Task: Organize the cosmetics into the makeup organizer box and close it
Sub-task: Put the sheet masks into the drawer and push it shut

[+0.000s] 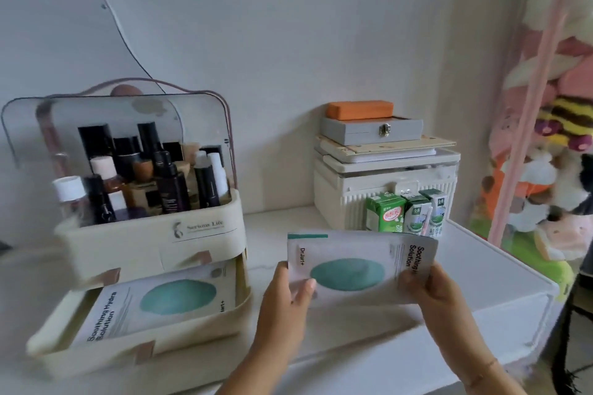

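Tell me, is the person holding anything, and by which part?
Yes: a face mask packet, held by its two short ends. The left hand pinches the end nearer the organizer; the right hand grips the opposite end.

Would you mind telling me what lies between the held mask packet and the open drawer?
Only bare white tabletop lies between the mask packet, gripped by both hands, and the open drawer, as the head view shows.

Home bedroom: white dresser [353,324], makeup organizer [144,247], plush toys [552,151] hanging beside.
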`<state>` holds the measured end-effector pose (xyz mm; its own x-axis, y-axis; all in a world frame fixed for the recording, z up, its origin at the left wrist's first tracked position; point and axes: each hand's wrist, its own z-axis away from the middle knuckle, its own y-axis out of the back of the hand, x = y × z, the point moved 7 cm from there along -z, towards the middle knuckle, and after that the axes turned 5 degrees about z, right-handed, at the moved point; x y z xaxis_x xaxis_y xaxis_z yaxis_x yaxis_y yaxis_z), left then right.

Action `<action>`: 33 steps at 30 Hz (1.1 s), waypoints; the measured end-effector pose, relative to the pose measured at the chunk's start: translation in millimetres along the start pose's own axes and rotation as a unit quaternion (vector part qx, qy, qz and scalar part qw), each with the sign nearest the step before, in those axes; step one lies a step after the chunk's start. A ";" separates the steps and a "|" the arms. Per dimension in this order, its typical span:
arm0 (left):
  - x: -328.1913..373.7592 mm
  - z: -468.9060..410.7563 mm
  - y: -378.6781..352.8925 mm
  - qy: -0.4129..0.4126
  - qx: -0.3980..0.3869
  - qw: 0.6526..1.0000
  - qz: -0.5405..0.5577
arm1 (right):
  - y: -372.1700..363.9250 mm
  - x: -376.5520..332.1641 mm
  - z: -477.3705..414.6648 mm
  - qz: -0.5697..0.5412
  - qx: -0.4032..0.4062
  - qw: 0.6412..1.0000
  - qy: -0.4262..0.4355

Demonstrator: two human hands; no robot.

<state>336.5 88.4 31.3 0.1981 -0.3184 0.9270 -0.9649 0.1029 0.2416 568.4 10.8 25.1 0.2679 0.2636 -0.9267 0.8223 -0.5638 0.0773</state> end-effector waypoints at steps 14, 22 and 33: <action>12.3 55.5 213.0 -0.082 0.273 0.945 -0.160 | -195.3 -76.9 61.4 0.148 -0.063 0.987 0.026; -10.8 58.4 254.8 -0.016 0.250 0.926 -0.282 | -249.1 -86.7 78.3 0.313 -0.135 0.934 0.110; -20.4 47.5 255.7 -0.080 0.226 0.837 -0.491 | -242.6 -90.0 91.6 0.338 -0.053 0.898 0.276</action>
<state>77.6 76.5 60.6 0.9438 -0.1659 0.2860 -0.3238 -0.6386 0.6981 298.8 52.1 56.1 0.9077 0.2535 -0.3343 0.4139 -0.6711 0.6150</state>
